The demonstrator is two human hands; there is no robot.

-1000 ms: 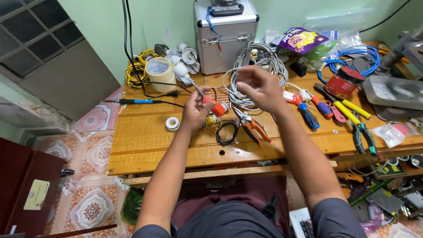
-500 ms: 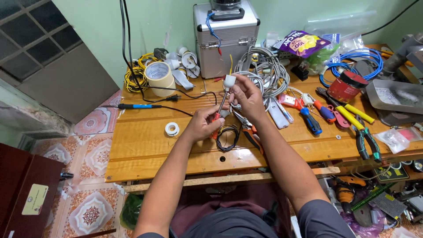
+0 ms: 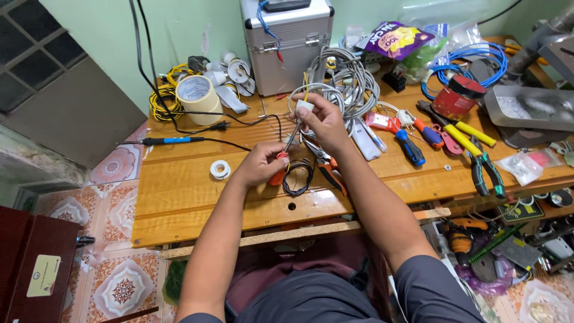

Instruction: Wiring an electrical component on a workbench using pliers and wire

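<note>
My left hand grips a screwdriver with an orange-red handle; its metal shaft angles up to a small white plug-like part. My right hand holds that white part above the wooden workbench, with thin yellow wires rising from it. A small black wire loop lies on the bench just under my hands, beside orange-handled pliers.
A grey cable coil, a metal case, a roll of masking tape, a blue soldering iron, a white tape roll, screwdrivers and pliers at right, a red can, blue cable.
Both hands have come closer together and lower over the bench. The screwdriver tip now meets the white part held in my right hand.
</note>
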